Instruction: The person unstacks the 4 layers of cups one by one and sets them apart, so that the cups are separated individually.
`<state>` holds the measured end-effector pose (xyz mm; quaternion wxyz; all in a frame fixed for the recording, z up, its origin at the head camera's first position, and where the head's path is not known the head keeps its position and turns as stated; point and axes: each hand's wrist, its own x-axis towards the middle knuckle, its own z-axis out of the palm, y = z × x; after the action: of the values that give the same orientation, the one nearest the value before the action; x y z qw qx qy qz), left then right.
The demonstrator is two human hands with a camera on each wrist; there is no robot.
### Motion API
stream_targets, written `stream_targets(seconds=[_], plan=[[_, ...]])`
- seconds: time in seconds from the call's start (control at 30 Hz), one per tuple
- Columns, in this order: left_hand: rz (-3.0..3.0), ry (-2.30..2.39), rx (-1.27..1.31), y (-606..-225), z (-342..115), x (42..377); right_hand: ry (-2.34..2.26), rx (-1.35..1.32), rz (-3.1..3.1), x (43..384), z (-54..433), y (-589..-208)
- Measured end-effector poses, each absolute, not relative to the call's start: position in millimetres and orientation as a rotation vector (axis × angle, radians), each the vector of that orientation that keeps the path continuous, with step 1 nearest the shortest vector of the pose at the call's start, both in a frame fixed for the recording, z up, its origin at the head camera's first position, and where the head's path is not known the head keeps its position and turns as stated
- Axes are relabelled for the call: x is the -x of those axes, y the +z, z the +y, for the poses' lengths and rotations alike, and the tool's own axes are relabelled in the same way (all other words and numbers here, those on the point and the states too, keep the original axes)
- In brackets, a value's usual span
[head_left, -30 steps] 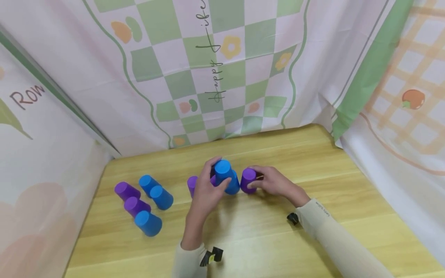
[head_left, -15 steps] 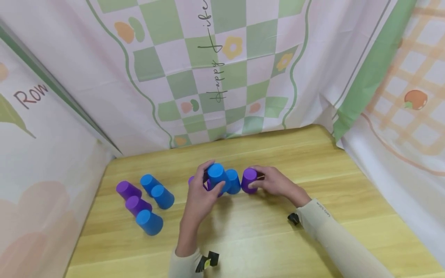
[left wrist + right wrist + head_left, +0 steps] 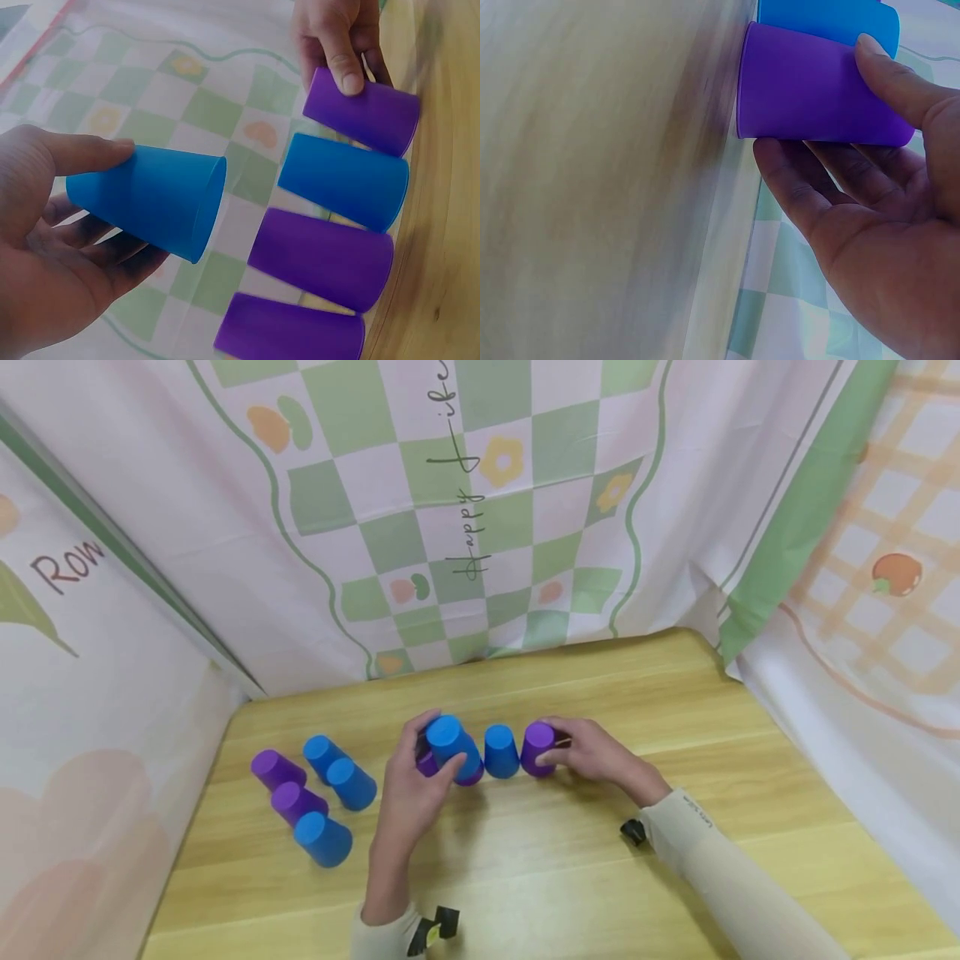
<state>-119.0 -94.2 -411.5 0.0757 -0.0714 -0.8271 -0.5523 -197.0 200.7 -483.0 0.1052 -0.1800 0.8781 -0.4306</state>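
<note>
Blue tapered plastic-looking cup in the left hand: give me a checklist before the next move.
1. Left hand gripping the blue tapered cup: ok, curled round it.
2. That cup clear of the row of four cups below: ok, the left wrist view shows a gap.
3. Right hand holding the row's end purple tapered plastic-looking cup: ok, wide end down.
4. Row's blue tapered plastic-looking cup apart from that purple cup: cannot tell.
5. Row's leftmost purple tapered plastic-looking cup unobstructed in the head view: not ok, mostly hidden.
</note>
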Motion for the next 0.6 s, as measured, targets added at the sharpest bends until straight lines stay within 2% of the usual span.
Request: stream_targets(seconds=[0.6], plan=[[-2.354, -1.694, 0.053, -402, -135, 109, -1.279, 0.556, 2.582, 197, 201, -483]])
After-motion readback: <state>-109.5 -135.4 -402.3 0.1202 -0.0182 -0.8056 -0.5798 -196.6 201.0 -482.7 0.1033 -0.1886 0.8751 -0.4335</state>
